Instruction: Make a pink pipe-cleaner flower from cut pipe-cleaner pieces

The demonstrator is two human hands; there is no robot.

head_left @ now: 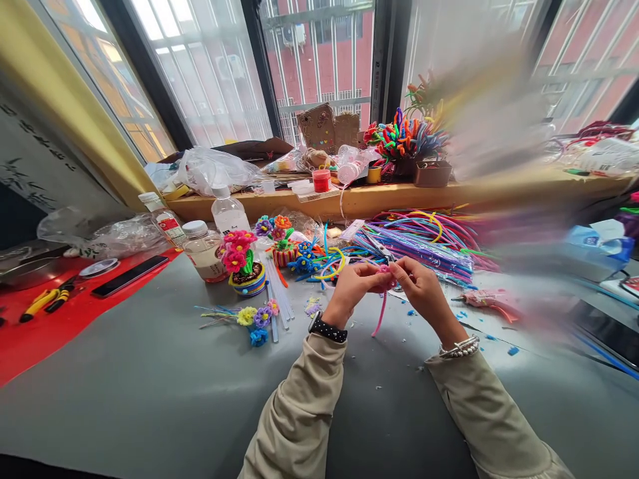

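Both my hands meet above the grey table [150, 372], pinching a pink pipe cleaner [380, 313] whose loose end hangs down toward the table. My left hand [352, 287] is closed on its upper part, a black watch on that wrist. My right hand [422, 286] is closed on the same piece from the other side, a beaded bracelet on its wrist. Just beyond my hands lies a pile of coloured pipe cleaners [419, 243].
A small pot of pink pipe-cleaner flowers [242, 263] stands to the left, with little loose flowers [254, 319] in front of it. Clear bottles [227, 213] and a jar [202, 249] stand behind. A phone [128, 275] and pliers [47, 301] lie on a red sheet. The right side is blurred.
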